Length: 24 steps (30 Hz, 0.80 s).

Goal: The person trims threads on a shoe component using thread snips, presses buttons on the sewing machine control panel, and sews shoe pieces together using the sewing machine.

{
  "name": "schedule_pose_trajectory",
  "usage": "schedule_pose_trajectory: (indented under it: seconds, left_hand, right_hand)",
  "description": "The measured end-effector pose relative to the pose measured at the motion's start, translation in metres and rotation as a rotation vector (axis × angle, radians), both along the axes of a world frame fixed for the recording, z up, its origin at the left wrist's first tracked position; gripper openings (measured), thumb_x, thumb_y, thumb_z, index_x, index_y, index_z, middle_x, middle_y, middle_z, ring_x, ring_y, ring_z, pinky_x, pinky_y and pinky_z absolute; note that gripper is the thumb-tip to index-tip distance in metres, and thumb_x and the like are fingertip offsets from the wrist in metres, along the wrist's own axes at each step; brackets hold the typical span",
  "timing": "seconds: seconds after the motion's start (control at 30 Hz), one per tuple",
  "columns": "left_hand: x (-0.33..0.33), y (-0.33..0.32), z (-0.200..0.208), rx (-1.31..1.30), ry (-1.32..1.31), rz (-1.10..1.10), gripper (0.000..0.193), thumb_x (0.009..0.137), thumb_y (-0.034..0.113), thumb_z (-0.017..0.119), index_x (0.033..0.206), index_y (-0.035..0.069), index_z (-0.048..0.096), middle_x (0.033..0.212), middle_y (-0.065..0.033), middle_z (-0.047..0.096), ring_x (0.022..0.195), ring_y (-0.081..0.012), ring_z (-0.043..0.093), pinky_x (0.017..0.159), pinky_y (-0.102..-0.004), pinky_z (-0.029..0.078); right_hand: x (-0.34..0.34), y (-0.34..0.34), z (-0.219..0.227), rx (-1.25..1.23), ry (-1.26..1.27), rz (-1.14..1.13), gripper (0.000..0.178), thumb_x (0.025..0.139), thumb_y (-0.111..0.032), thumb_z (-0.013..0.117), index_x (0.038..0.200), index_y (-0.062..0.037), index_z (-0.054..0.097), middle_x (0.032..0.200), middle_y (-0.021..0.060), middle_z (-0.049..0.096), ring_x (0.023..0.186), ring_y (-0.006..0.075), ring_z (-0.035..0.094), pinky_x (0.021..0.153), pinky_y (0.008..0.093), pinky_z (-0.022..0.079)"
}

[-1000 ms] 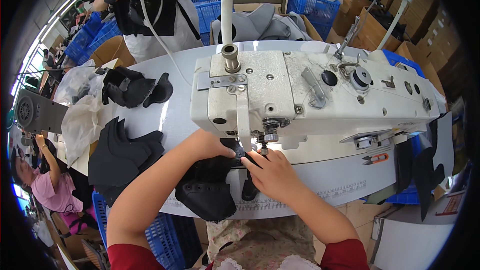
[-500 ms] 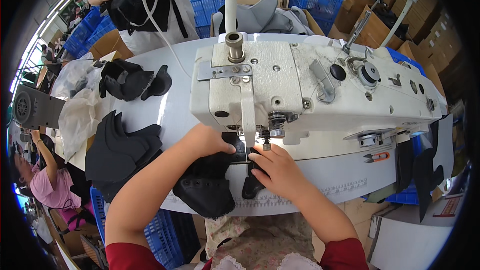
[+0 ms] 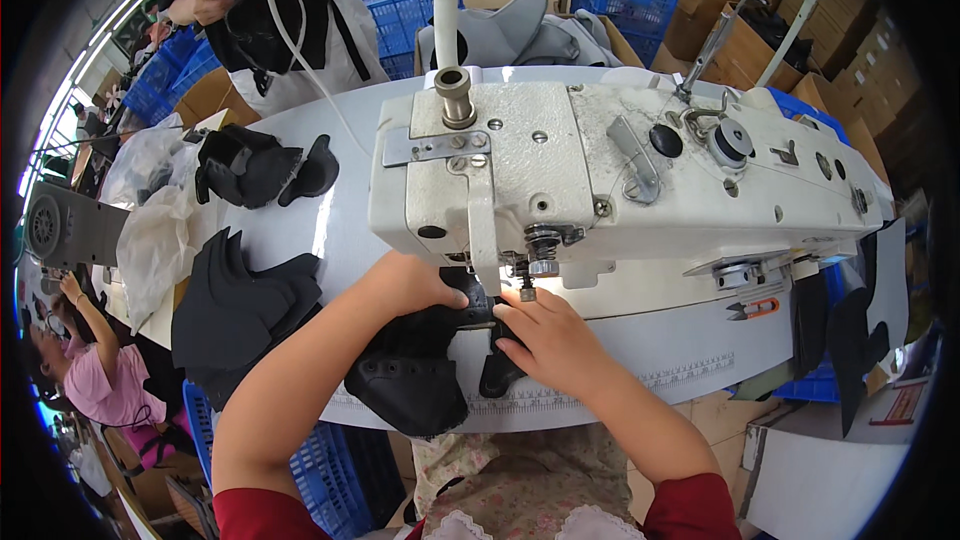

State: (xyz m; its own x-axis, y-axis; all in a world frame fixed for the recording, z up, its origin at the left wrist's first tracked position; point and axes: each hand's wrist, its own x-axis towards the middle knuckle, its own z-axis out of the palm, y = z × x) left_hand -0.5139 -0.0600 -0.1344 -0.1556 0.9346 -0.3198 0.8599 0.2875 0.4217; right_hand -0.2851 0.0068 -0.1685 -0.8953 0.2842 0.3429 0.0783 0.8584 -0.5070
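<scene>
A black shoe upper (image 3: 408,392) with a row of eyelets lies under the head of a white sewing machine (image 3: 535,165), partly hanging over the table's near edge. My left hand (image 3: 410,285) grips its left side, the thumb pressed on the material close to the presser foot; the other fingers are mostly hidden. Right of the needle area, my right hand (image 3: 548,335) has its fingers bent and pressed on the narrow black end of the same upper. The machine's head hides the exact stitching point.
Stacked black cut pieces (image 3: 245,300) and a finished-looking black upper (image 3: 250,165) lie to the left. Orange-handled thread snips (image 3: 752,309) rest at the right. A printed ruler (image 3: 650,382) runs along the near edge. A blue crate (image 3: 345,475) stands below; a co-worker stands across the table.
Both hands and the upper stay almost in place, while the whole view shifts slightly. Across the table, the co-worker has lifted and turned a dark piece.
</scene>
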Motion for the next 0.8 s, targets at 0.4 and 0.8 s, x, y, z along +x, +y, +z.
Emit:
schedule_pose_trajectory:
  seconds: [0.4, 0.8]
  left_hand:
    - [-0.001, 0.003, 0.002, 0.023, -0.082, 0.047, 0.061, 0.063, 0.032, 0.082, 0.115, 0.005, 0.063, 0.117, -0.0129, 0.064, 0.11, -0.029, 0.059, 0.096, -0.036, 0.045]
    - [-0.023, 0.015, -0.02, 0.173, -0.089, -0.049, 0.067, 0.059, 0.031, 0.085, 0.118, 0.008, 0.062, 0.12, -0.0117, 0.061, 0.115, -0.0284, 0.054, 0.099, -0.0372, 0.041]
  right_hand:
    - [-0.005, 0.0, -0.001, 0.114, -0.025, -0.003, 0.04, 0.076, -0.016, 0.068, 0.111, 0.0009, 0.056, 0.101, 0.0128, 0.055, 0.102, 0.0279, 0.052, 0.089, 0.0363, 0.046]
    - [-0.013, 0.004, 0.0, 0.126, -0.047, -0.052, 0.028, 0.073, -0.012, 0.068, 0.096, -0.0017, 0.056, 0.097, 0.0101, 0.054, 0.094, 0.0264, 0.053, 0.082, 0.0369, 0.047]
